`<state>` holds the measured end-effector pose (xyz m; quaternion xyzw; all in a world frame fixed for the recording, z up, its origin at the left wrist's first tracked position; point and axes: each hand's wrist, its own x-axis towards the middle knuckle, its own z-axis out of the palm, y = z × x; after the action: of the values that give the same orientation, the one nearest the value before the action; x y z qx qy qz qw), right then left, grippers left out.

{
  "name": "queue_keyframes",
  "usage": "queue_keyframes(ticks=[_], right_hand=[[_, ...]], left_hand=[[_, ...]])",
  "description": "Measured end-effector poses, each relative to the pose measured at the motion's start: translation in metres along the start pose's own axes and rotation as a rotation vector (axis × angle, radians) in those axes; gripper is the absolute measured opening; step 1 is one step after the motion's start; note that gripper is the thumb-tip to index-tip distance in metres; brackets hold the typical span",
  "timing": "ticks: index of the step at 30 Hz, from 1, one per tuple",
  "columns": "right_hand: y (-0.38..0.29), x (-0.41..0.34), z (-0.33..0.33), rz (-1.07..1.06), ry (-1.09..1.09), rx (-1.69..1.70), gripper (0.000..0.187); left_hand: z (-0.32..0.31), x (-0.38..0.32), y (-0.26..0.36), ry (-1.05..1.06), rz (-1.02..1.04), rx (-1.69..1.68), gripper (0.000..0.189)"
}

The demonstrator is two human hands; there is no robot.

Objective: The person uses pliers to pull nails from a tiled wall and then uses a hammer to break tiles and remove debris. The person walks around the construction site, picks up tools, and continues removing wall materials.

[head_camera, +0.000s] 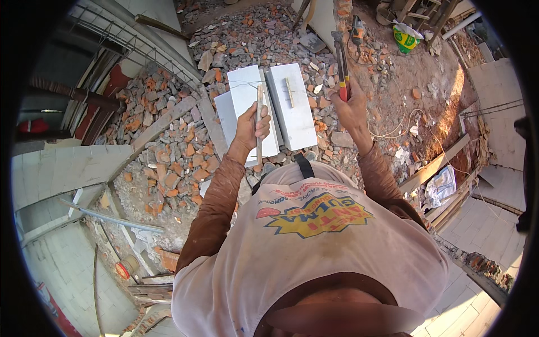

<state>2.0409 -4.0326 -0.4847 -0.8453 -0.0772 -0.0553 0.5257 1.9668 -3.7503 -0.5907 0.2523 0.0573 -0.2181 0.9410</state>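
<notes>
My left hand [253, 126] grips a narrow wooden strip [259, 145] upright over the white blocks; thin nails or wire ends seem to stick out near both its ends. In my right hand [351, 107] is a pair of long steel pincers [342, 63] with red and yellow handles, the head pointing away from me. Below the left hand lies a white lightweight concrete block [244, 78] with a thin wire across it, partly over another block [223, 109]. A further white block [299, 122] sits beside them, bearing a short wooden piece [289, 92].
Broken brick and concrete rubble [177, 168] surrounds the blocks. An orange power tool [357, 31] rests at the far right, with a pale cord [389, 135] trailing over the soil. Low block walls [71, 172] and a steel rebar cage [126, 40] border the left side.
</notes>
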Motion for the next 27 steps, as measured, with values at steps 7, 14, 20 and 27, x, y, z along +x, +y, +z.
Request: queue_keyframes(ticks=[7, 14, 20, 27], right_hand=[[0.049, -0.038, 0.022, 0.331, -0.084, -0.033, 0.031], [0.001, -0.048, 0.022, 0.158, -0.275, -0.451, 0.033], [-0.054, -0.032, -0.001, -0.078, 0.174, -0.005, 0.029], [-0.050, -0.027, 0.024, 0.062, -0.318, -0.545, 0.022]], left_hand=[[-0.004, -0.001, 0.006, -0.074, 0.050, -0.142, 0.042], [0.004, 0.009, -0.001, 0.345, 0.046, 0.605, 0.044], [0.032, 0.023, 0.005, 0.320, 0.008, 0.905, 0.050], [0.038, 0.021, -0.001, 0.283, -0.033, 0.996, 0.055]])
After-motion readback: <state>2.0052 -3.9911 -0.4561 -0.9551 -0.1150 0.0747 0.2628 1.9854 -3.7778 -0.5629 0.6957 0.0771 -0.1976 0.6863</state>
